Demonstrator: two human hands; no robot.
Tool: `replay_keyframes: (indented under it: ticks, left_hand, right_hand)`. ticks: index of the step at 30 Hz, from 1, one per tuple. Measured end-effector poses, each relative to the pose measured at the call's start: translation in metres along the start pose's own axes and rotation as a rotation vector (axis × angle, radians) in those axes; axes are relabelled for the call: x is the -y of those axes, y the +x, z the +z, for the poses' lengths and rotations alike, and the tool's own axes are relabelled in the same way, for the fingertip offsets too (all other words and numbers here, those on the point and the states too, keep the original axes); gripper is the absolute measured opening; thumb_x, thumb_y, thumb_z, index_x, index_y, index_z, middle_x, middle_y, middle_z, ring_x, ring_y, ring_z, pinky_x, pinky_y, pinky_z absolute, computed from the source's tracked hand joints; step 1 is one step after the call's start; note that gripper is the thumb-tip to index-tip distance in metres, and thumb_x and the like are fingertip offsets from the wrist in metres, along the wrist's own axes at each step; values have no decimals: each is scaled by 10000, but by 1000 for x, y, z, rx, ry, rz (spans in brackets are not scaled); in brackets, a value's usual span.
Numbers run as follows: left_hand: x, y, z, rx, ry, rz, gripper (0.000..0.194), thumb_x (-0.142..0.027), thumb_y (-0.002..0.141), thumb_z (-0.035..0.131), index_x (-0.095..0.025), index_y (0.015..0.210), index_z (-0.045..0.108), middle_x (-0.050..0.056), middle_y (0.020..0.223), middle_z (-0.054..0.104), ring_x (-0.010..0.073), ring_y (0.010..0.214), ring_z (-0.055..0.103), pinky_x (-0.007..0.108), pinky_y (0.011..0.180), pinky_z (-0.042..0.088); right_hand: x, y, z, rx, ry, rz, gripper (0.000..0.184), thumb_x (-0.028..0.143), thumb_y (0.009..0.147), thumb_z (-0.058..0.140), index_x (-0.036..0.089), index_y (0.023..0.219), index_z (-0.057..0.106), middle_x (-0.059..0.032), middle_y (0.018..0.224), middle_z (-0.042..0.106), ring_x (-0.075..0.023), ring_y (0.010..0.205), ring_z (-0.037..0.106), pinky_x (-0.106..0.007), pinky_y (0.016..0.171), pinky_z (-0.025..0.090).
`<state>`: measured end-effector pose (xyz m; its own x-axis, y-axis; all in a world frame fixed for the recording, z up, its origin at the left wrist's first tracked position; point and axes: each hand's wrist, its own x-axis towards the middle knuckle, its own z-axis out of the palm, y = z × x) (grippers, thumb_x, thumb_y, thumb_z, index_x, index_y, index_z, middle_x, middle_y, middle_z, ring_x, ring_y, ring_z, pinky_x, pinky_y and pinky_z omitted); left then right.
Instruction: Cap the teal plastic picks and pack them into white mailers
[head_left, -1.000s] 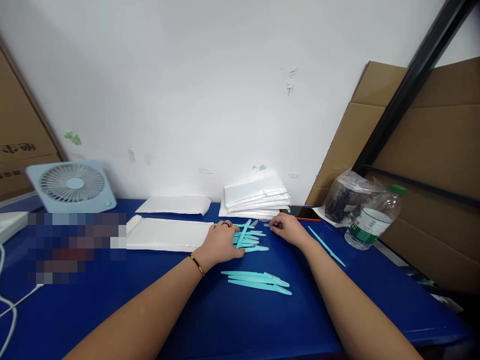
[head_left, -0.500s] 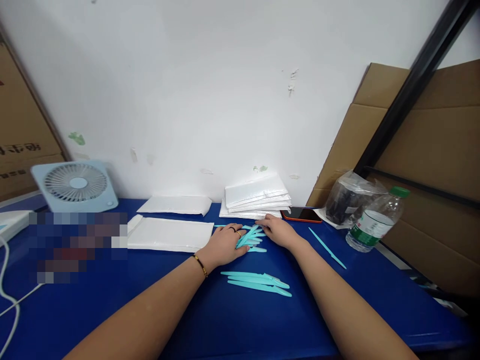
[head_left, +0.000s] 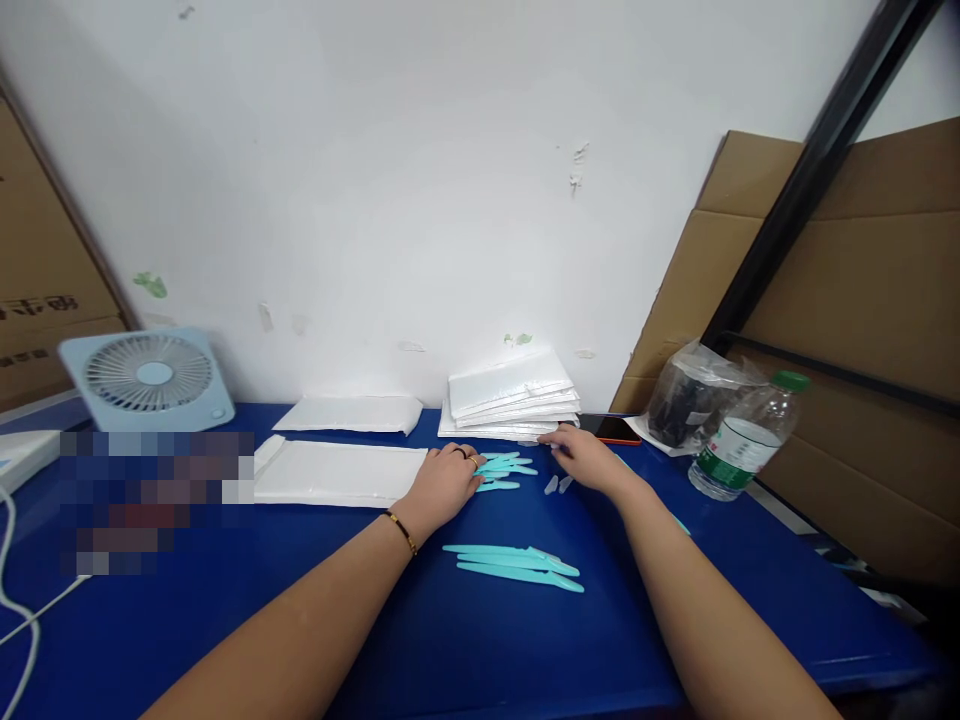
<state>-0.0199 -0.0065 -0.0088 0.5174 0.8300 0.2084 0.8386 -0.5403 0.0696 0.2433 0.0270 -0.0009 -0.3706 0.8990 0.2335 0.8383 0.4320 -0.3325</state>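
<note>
Two small clear plastic slips (head_left: 552,485) now lie front-edge side of right hand (head_left: 589,462), separate from slim teal plastic sticks (head_left: 499,487) toward tabletop's (head_left: 525,660) far edge; left hand (head_left: 446,482) half-curled over sticks, right nearly pinched, can't tell either's grip.

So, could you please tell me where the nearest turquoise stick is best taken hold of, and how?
Probably pinch the turquoise stick by its plain shaft, left of the notch, coming from the near side: it lies flat, and the neighbouring sticks lie close along its far side.
</note>
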Motion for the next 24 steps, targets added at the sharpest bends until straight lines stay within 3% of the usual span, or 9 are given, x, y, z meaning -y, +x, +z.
replay_keyframes:
  ticks: [5, 10, 14, 16, 18, 20, 22, 24]
  left_hand:
    - [0, -3, 2, -31, -18, 44, 377, -312, 914, 299, -267, 1239, 484, 55, 1231, 522, 215, 1090, 458, 328, 836, 387]
    - [1, -4, 3, -14, -41, 55, 379, -329, 919, 288, -268, 1233, 490, 56, 1238, 520, 220, 1101, 459, 338, 845, 388]
    - [-4, -5, -5, -65, -87, 6, 412, -364, 903, 341, -238, 1284, 435, 79, 1258, 494, 228, 1162, 409, 347, 907, 363]
    - [-9, -7, -13, -113, -159, -4, 391, -396, 879, 392, -225, 1211, 506, 75, 1204, 527, 224, 1136, 432, 333, 912, 362]
    - [-15, -11, -23, -38, -286, 51, 330, -438, 846, 441, -224, 1029, 614, 48, 1044, 603, 192, 987, 527, 283, 822, 406]
    - [-22, -15, -29, 155, -413, 151, 310, -489, 775, 526, -226, 881, 652, 13, 870, 637, 151, 794, 576, 229, 660, 424]
    - [-27, -19, -31, 320, -468, 230, 311, -500, 667, 637, -230, 819, 660, -9, 777, 640, 131, 687, 574, 205, 537, 388]
    - [-31, -21, -30, 385, -467, 236, 292, -458, 607, 696, -230, 785, 660, -18, 745, 643, 124, 648, 568, 199, 487, 358]
  right_hand:
    - [-4, 8, 12, 41, -69, -8, 597, -46, 662, 369, 232, 1120, 631, -67, 1001, 544, -157, 930, 586, -233, 843, 419]
    - [-13, 0, -5, 75, -27, -21, 467, -11, 647, 392, 226, 871, 726, -41, 910, 622, -168, 868, 593, -257, 803, 437]
    - [-15, -6, -17, 52, -6, 32, 358, 50, 667, 455, 213, 848, 717, -34, 898, 661, -175, 824, 592, -271, 759, 440]
    - [-12, -8, -20, 91, 25, 45, 282, 95, 672, 506, 207, 830, 711, -30, 842, 669, -164, 739, 588, -257, 680, 442]
    - [-7, -9, -21, 153, 74, 40, 199, 158, 673, 563, 202, 807, 704, -24, 786, 667, -151, 666, 572, -244, 610, 430]
    - [-2, -10, -20, 217, 144, 5, 169, 225, 668, 616, 197, 813, 699, -24, 778, 660, -148, 662, 566, -237, 592, 424]
    - [3, -10, -18, 265, 208, -42, 206, 284, 652, 659, 192, 834, 695, -30, 809, 644, -146, 688, 563, -233, 604, 429]
    - [7, -9, -14, 276, 230, -72, 216, 306, 644, 675, 188, 824, 691, -34, 840, 616, -135, 683, 554, -230, 606, 432]
